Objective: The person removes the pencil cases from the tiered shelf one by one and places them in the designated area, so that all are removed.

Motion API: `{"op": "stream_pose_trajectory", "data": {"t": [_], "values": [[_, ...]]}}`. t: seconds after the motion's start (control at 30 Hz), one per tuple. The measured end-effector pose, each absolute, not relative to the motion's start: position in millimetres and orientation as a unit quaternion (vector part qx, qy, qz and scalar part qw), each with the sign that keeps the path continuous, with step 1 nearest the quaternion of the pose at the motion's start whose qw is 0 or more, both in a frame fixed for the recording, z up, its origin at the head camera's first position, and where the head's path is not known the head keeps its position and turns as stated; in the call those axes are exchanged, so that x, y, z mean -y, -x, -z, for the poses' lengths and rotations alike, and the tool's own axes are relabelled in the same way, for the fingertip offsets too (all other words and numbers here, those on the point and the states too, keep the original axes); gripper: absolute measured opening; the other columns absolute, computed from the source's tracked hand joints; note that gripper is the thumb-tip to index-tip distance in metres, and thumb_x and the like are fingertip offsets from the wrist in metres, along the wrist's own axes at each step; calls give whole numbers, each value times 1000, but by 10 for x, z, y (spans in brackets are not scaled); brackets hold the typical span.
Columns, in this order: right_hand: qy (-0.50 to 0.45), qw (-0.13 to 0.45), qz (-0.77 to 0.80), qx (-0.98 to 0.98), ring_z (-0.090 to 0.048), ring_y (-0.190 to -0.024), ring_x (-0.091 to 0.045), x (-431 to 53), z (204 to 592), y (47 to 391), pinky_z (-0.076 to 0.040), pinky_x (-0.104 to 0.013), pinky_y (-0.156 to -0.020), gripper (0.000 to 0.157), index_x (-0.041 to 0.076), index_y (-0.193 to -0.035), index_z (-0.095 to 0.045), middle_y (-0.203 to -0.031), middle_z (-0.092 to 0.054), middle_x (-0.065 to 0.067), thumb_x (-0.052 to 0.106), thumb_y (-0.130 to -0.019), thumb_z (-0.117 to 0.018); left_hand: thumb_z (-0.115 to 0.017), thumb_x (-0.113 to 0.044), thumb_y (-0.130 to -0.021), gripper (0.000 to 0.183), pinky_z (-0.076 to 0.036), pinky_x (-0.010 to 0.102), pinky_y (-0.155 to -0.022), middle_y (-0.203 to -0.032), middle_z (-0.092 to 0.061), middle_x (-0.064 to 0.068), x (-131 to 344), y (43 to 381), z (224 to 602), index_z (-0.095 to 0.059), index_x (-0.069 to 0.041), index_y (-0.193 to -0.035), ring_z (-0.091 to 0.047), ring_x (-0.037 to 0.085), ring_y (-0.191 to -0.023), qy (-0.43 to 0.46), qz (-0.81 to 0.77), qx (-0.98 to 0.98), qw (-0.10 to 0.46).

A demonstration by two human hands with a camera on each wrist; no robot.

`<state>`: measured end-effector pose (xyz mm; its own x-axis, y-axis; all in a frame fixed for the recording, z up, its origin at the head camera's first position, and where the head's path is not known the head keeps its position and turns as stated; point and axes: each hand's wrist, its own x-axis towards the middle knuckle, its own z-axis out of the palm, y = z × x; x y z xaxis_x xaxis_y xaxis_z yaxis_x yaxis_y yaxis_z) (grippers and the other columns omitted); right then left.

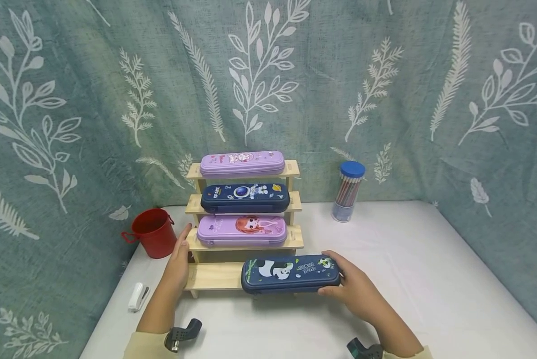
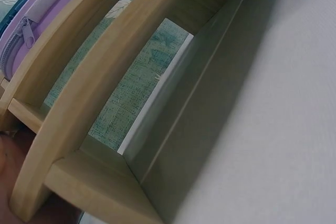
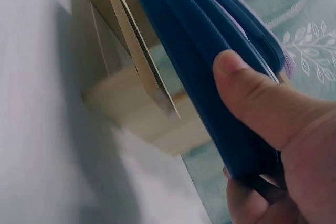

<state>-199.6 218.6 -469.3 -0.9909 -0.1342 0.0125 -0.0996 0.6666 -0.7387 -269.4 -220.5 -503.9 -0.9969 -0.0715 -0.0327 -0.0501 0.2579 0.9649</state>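
Observation:
A navy pencil case (image 1: 290,273) with a panda print lies across the right part of the lowest step of a wooden stepped rack (image 1: 214,275), its right end beyond the step. My right hand (image 1: 355,289) grips that end, thumb on the near side; in the right wrist view the thumb (image 3: 252,90) presses the case, which is tilted there and apart from the shelf edge. My left hand (image 1: 176,264) touches the rack's left side, fingers fairly straight; the left wrist view shows only a bit of it behind the wood (image 2: 79,93).
Upper steps hold a purple case with a girl print (image 1: 241,230), a navy space case (image 1: 245,198) and a light purple case (image 1: 243,163). A red bucket (image 1: 153,233) and white stapler (image 1: 137,297) stand left. A pencil tub (image 1: 348,192) stands right, before the curtain (image 1: 322,124).

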Motion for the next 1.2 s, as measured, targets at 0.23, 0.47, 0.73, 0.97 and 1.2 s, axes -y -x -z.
{"op": "stream_pose_trajectory", "data": {"t": [0.23,0.47,0.73,0.97,1.2], "values": [[76,13,391,-917,-43,-147,-47,-2510,4711,1952,-35,-70,-116,98,30,-161,-39,-160,-48,-18,47,-77,-88,-21,-48,-113,53,-16,58,-130,-177,-12,-5,2196,2679,5029,-13,-49,-165,-8,27,-164,-43,606,794,8],[69,27,381,-922,-46,-144,-50,-2857,4711,1961,-38,-72,-112,100,35,-162,-36,-161,-45,-22,54,-77,-86,-20,-50,-112,53,-17,59,-129,-177,-12,-4,2179,2656,4997,-12,-51,-165,-8,28,-164,-51,597,800,5],[69,30,362,-929,-44,-142,-58,-3299,4739,1972,-38,-76,-107,100,27,-164,-33,-161,-41,-30,54,-81,-83,-19,-52,-112,52,-11,63,-129,-177,-12,-6,2170,2645,5028,-13,-53,-164,-5,27,-164,-51,607,793,-4],[73,32,400,-913,-42,-141,-59,-3590,4865,2116,-35,-75,-110,97,24,-165,-31,-162,-36,-32,41,-85,-84,-20,-53,-112,54,-13,63,-129,-177,-12,-6,2173,2662,5054,-12,-52,-164,-6,26,-164,-53,592,804,3],[73,28,395,-916,-34,-144,-64,-3732,5002,2411,-28,-78,-112,97,14,-165,-30,-161,-34,-36,42,-88,-82,-18,-47,-113,53,-7,64,-129,-177,-12,-5,2196,2676,5027,-11,-51,-165,-5,27,-164,-45,594,803,4]]}}
